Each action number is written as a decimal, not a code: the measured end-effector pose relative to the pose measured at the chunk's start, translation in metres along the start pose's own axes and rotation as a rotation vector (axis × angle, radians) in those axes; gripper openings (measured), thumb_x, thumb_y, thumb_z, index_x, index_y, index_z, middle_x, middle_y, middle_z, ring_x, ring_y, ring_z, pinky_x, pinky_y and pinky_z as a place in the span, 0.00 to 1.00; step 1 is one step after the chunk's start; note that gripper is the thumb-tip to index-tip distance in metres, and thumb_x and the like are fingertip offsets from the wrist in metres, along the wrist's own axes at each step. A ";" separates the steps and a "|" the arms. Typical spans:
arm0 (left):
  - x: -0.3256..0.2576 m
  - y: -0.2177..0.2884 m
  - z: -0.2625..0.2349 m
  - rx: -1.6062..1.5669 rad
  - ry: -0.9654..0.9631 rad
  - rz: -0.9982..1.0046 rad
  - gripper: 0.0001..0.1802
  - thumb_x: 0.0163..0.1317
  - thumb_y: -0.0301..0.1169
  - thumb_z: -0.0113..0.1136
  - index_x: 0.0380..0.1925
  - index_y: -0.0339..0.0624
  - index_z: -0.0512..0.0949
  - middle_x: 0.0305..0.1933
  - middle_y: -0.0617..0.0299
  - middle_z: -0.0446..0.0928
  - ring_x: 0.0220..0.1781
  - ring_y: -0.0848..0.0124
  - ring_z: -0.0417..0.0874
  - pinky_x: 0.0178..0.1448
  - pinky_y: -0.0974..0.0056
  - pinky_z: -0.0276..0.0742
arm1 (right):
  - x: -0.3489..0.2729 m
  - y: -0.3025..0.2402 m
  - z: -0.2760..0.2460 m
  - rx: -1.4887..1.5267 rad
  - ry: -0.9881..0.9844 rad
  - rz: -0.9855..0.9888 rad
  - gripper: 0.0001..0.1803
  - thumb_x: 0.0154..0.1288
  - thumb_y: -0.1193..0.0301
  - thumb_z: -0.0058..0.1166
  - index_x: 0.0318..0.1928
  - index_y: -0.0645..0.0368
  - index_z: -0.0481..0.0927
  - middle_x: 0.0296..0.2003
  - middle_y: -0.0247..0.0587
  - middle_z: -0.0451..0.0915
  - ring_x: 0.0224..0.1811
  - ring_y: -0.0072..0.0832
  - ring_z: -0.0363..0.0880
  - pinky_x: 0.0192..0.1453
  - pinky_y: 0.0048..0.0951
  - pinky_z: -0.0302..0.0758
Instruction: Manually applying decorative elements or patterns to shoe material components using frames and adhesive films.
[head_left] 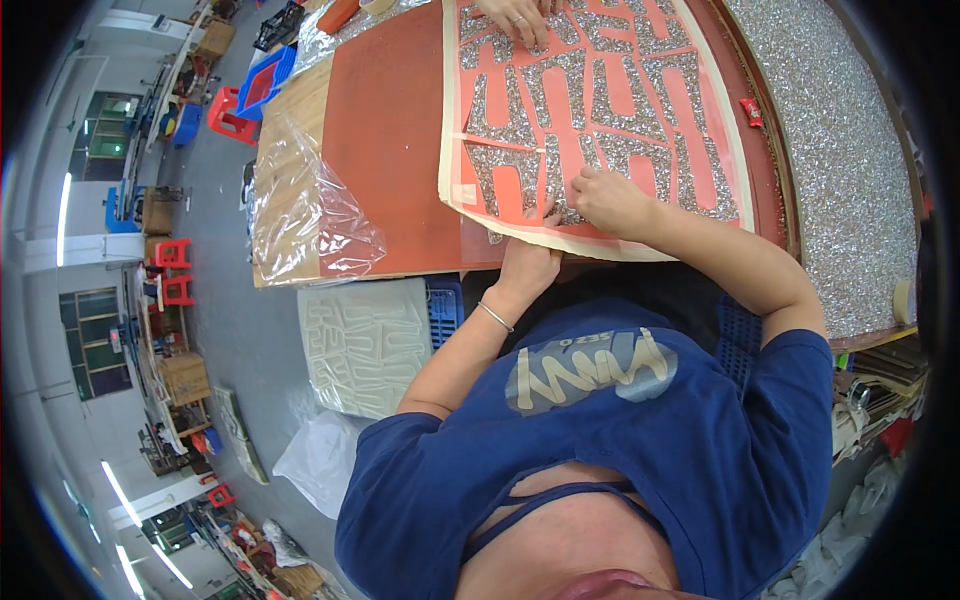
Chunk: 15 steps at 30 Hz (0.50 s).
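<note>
A cream backing sheet [455,120] lies on the table, covered with red film and silver glitter letter shapes [620,100]. My left hand [527,265], a thin bracelet at its wrist, grips the sheet's near edge with the thumb on top. My right hand [605,200] rests on the sheet just beside it, fingers curled and pinching at a glitter shape near the lower edge. At the far end of the sheet, another person's hand [517,15] with a ring presses on the letters.
The table has a red-brown mat [385,130]. A crumpled clear plastic bag [305,215] lies on its left part and a large silver glitter sheet [850,170] on its right. A tape roll [903,300] sits far right. On the floor lie a white cut-out sheet [365,345] and a blue crate [446,310].
</note>
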<state>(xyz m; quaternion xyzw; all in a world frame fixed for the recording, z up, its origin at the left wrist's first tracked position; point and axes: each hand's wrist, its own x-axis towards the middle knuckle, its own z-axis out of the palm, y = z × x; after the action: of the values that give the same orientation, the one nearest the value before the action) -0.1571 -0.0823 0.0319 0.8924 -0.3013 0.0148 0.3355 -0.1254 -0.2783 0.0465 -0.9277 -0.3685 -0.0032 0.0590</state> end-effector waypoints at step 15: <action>-0.003 0.009 0.011 -0.024 0.090 -0.007 0.17 0.52 0.23 0.55 0.43 0.31 0.76 0.52 0.39 0.74 0.58 0.48 0.72 0.61 0.50 0.67 | 0.002 0.003 0.012 -0.083 -0.023 -0.068 0.07 0.52 0.72 0.52 0.27 0.62 0.81 0.33 0.42 0.77 0.41 0.35 0.74 0.42 0.32 0.77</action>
<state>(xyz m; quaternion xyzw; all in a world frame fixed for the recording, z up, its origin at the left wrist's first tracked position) -0.1664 -0.0927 0.0275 0.8879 -0.2828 0.0500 0.3594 -0.1220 -0.2779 0.0347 -0.9163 -0.4001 -0.0099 0.0160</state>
